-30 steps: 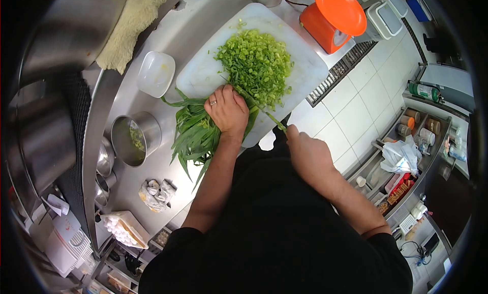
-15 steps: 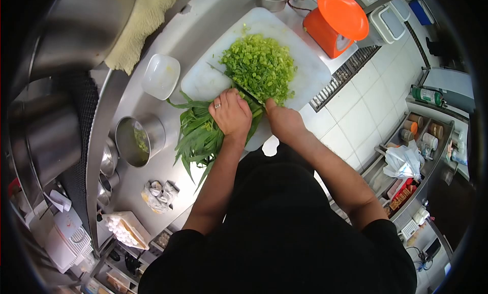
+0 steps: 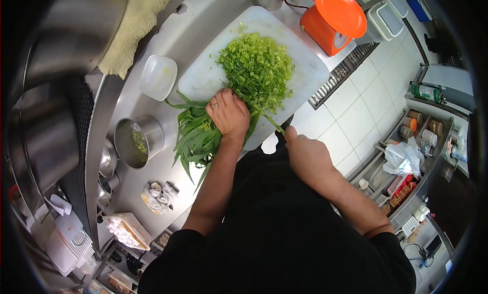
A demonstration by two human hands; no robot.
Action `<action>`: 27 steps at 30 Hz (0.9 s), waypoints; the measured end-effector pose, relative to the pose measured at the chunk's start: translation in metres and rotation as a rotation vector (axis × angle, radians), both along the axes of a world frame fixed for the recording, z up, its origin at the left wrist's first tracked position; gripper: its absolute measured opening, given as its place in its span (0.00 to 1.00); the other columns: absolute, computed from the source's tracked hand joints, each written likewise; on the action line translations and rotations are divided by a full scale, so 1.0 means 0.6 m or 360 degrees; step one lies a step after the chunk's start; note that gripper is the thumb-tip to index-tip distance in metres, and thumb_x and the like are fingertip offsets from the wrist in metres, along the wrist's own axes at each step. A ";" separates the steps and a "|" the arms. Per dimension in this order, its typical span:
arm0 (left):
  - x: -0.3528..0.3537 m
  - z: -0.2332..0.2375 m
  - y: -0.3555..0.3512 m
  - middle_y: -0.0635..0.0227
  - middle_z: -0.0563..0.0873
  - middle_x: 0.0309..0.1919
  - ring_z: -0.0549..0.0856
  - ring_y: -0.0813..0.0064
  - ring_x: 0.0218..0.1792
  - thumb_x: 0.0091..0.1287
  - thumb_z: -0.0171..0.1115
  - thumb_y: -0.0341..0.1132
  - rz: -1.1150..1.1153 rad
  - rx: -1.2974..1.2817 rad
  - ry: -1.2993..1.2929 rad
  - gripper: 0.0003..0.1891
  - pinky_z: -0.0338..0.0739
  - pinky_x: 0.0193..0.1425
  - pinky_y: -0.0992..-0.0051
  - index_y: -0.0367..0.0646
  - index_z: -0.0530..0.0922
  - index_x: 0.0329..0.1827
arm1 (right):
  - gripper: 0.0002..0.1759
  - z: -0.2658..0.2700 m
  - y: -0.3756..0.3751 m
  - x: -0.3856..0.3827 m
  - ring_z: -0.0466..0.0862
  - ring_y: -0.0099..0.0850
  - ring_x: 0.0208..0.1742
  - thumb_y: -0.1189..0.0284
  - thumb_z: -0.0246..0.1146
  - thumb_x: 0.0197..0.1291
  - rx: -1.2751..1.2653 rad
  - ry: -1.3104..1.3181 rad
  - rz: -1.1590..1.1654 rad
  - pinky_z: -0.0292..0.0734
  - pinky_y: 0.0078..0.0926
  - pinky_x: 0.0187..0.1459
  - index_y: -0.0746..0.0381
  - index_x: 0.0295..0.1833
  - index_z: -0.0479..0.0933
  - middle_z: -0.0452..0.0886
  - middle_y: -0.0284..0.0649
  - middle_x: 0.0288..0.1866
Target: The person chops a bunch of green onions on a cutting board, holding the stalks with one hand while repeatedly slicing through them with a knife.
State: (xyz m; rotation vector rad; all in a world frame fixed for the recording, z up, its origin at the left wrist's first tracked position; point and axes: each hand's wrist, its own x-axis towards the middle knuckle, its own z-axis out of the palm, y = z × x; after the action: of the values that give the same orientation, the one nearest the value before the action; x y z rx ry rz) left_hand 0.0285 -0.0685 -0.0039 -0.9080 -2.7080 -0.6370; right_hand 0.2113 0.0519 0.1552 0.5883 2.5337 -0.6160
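My left hand [image 3: 227, 113], a ring on one finger, is closed over a bunch of long leafy greens [image 3: 195, 128] at the near edge of the white cutting board [image 3: 203, 75]. A heap of chopped greens [image 3: 259, 70] lies on the board, just beyond that hand. My right hand [image 3: 307, 154] is closed off the board's near corner. A single green stalk [image 3: 274, 123] runs from the bunch to its fingertips. A dark narrow shape beside those fingers looks like the knife [image 3: 287, 122], seen nearly edge-on; its handle is hidden in the hand.
An orange scale [image 3: 333, 22] stands past the board's right side. To the left are a white dish [image 3: 158, 78], a metal pot [image 3: 152, 141] with green bits inside and a crumpled wrapper [image 3: 159, 196]. A towel [image 3: 137, 29] hangs at upper left; eggs [image 3: 122, 231] sit lower left.
My right hand has moved away from the board, toward my body and to the right, and the blade has left the chopped heap. A stalk now stretches to it. My left hand stays on the bunch.
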 end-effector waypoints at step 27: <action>-0.003 -0.004 0.000 0.58 0.86 0.50 0.83 0.51 0.54 0.72 0.58 0.31 -0.0004 0.0076 0.0010 0.11 0.68 0.64 0.50 0.42 0.78 0.55 | 0.10 -0.010 0.016 -0.025 0.93 0.52 0.34 0.78 0.61 0.70 -0.0097 0.0075 -0.0005 0.87 0.49 0.35 0.65 0.54 0.70 0.90 0.52 0.34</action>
State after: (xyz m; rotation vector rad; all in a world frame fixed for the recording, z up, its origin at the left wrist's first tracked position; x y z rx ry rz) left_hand 0.0270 -0.0688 -0.0064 -0.9003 -2.6743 -0.6950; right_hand 0.1961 0.0614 0.1490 0.5624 2.5482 -0.7133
